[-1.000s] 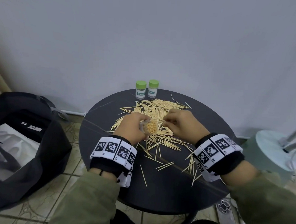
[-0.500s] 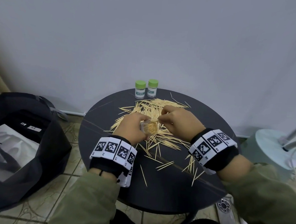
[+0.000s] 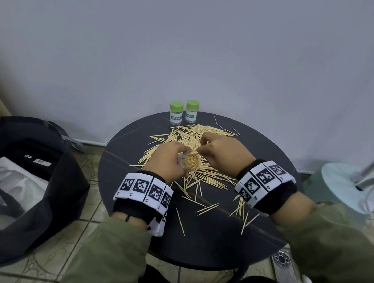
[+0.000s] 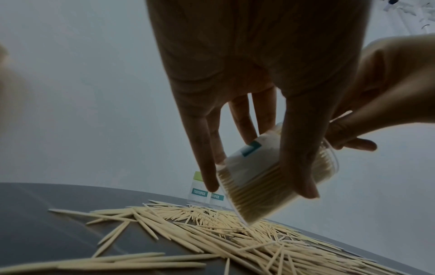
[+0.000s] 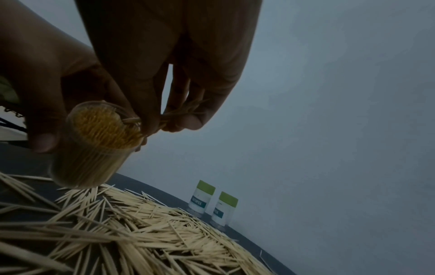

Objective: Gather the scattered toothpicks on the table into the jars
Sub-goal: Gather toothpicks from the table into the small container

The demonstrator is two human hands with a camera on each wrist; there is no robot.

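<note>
My left hand (image 3: 169,160) grips an open clear jar (image 3: 189,162) packed with toothpicks, tilted above the pile; the jar (image 4: 270,178) shows its white label, and its mouth (image 5: 103,128) faces my right hand. My right hand (image 3: 222,152) pinches a small bunch of toothpicks (image 5: 179,113) with their tips at the jar's rim. Loose toothpicks (image 3: 201,177) lie in a broad heap on the round dark table (image 3: 197,236). Two closed green-lidded jars (image 3: 184,112) stand at the table's far edge.
A dark open bag (image 3: 25,188) sits on the tiled floor to the left. A pale green lamp base (image 3: 343,190) with metal rods stands to the right. A grey wall rises right behind the table. Stray toothpicks (image 3: 241,208) reach toward the table's near side.
My right hand has lifted off the pile and moved left with a bunch of toothpicks, bringing them to the mouth of the jar in my left hand.
</note>
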